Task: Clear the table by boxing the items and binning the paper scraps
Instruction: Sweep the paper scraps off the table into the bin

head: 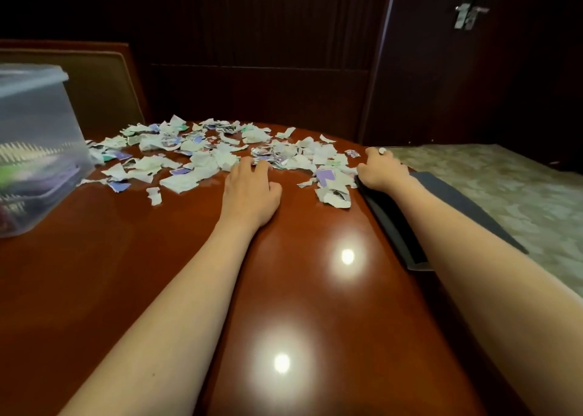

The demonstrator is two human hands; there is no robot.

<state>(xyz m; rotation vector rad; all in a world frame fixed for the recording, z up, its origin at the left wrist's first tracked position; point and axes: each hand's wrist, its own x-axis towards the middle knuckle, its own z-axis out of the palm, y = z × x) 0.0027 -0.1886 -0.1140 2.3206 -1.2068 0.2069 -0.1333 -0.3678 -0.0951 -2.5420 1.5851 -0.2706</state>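
Many torn paper scraps [217,153], white with purple and green print, lie spread across the far part of the reddish wooden table [132,258]. My left hand [249,188] lies palm down on the table, its fingertips touching the near edge of the scrap pile. My right hand [381,168] curls over the far rim of a black bin [394,223] held against the table's right edge. A few scraps [334,191] lie just left of that rim. A clear plastic box [38,150] with colourful items inside stands at the table's left.
A padded chair back [104,90] stands behind the box at the far left. Dark wood panelling and a door with a metal handle [467,16] fill the background. Patterned carpet [504,188] lies to the right of the table.
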